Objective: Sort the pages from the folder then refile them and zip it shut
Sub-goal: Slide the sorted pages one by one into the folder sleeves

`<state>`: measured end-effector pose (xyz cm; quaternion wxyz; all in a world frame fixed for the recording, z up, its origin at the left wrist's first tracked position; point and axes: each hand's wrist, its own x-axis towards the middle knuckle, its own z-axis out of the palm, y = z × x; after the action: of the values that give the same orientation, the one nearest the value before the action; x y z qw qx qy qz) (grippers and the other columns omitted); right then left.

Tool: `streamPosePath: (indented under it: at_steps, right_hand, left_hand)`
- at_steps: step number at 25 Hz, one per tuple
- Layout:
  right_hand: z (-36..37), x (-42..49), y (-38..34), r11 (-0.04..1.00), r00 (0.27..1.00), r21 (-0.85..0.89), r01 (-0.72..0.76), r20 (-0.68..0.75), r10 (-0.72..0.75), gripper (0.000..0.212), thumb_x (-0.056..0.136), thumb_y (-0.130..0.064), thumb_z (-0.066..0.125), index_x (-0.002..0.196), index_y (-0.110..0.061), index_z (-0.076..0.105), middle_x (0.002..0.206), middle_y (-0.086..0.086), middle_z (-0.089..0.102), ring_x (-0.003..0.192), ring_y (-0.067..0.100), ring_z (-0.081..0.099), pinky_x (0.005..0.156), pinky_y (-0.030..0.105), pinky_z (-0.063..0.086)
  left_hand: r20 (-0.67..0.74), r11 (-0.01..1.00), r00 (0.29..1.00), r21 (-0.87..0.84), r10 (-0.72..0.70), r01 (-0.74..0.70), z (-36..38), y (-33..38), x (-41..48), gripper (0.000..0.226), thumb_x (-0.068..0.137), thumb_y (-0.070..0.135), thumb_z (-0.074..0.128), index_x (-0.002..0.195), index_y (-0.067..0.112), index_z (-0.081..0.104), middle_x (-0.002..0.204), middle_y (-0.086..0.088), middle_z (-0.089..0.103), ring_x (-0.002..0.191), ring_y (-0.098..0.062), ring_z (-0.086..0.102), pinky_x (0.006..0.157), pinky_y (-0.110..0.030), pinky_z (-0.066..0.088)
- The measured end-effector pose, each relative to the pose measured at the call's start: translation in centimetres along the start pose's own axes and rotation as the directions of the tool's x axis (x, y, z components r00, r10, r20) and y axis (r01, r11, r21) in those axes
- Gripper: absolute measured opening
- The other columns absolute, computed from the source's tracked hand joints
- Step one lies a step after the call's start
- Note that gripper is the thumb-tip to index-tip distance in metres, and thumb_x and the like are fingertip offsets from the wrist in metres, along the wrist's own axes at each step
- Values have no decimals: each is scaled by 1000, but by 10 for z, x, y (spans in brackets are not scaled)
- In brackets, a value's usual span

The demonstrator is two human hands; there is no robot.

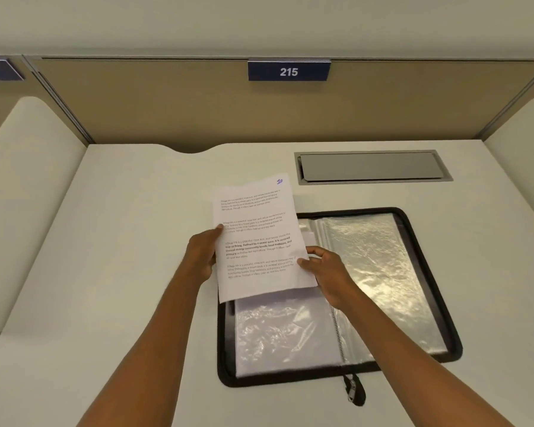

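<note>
Pages (256, 238), likely light and floppy, top sheet marked 10, are held just above the open zip folder (225, 349). The left hand (201, 254) pinches their left edge; the right hand (327, 269) clamps the lower right corner. Gripping opposite edges should limit sagging. The folder lies on a smooth pale desk (121, 241) between partitions, near a metal hatch (372, 166) and sign 215 (289, 71).

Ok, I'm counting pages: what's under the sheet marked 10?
The open folder and a clear sleeve; white paper edges peek out by the right hand. How many sheets those are is hidden.
</note>
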<state>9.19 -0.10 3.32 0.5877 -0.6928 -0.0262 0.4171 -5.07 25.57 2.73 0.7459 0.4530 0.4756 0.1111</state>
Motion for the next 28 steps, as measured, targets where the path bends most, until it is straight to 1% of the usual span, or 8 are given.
streamPosePath:
  at_steps: [7, 12, 14, 15, 18, 20, 22, 28]
  right_hand:
    - [-88, -59, 16, 995, 993, -74, -61, 92, 67, 27, 95, -13, 71, 122, -13, 65, 112, 9, 77, 104, 28, 74, 94, 48, 59]
    - [-137, -70, 14, 999, 992, -15, -50, 117, 52, 36, 92, -19, 75, 127, -14, 66, 118, 8, 76, 107, 30, 73, 94, 48, 58]
    - [-151, -68, 21, 999, 994, -8, -45, 99, 46, 39, 90, -14, 77, 127, -12, 67, 120, 9, 75, 108, 31, 73, 97, 51, 57]
    - [-157, -66, 25, 999, 996, -15, -47, 79, 48, 38, 89, -12, 77, 127, -11, 68, 119, 9, 75, 107, 31, 73, 97, 52, 56]
    - [-173, -60, 34, 998, 998, -30, -63, 0, 63, 33, 90, -9, 76, 123, -9, 69, 115, 10, 77, 101, 30, 75, 96, 54, 57]
    - [-182, -56, 39, 996, 996, -19, -82, -44, 82, 34, 90, -8, 76, 123, -9, 69, 111, 10, 77, 99, 31, 76, 95, 55, 57]
    - [-189, -53, 41, 995, 993, 12, -103, -64, 104, 35, 89, -7, 76, 123, -9, 68, 111, 11, 77, 99, 32, 76, 94, 56, 57]
    - [-198, -57, 39, 993, 992, -6, -117, -37, 117, 34, 91, -8, 75, 124, -12, 68, 113, 9, 77, 99, 31, 76, 86, 49, 61]
  left_hand:
    - [107, 998, 994, 69, -14, 7, 59, -50, -52, 26, 95, 9, 73, 121, 8, 72, 110, -13, 79, 96, -31, 78, 68, -37, 63]
    - [244, 982, 968, 191, -60, 13, 114, -74, -95, 25, 95, 10, 73, 120, 9, 71, 107, -11, 79, 96, -31, 78, 83, -49, 64]
    - [253, 948, 966, 291, 50, -126, 130, -82, -104, 24, 96, 17, 74, 119, 10, 71, 110, -9, 79, 96, -25, 78, 86, -44, 63]
    - [217, 871, 960, 420, 175, -254, 136, -88, -105, 24, 98, 21, 72, 120, 12, 70, 116, -7, 77, 101, -21, 76, 89, -38, 61]
    - [198, 406, 812, 786, 550, -467, 144, -115, -98, 39, 106, 30, 57, 144, 22, 58, 152, 2, 55, 141, -18, 48, 119, -40, 37]
    - [304, 228, 774, 840, 555, -493, 140, -138, -87, 48, 110, 36, 43, 157, 28, 42, 169, 5, 26, 159, -16, 14, 131, -46, 11]
    - [369, 79, 764, 875, 530, -477, 133, -156, -79, 52, 112, 40, 31, 163, 30, 28, 174, 3, 9, 161, -14, -6, 131, -49, 2]
    - [396, -27, 750, 892, 530, -452, 124, -165, -79, 54, 113, 41, 24, 166, 29, 18, 175, 2, 4, 160, -13, -10, 131, -49, 2]
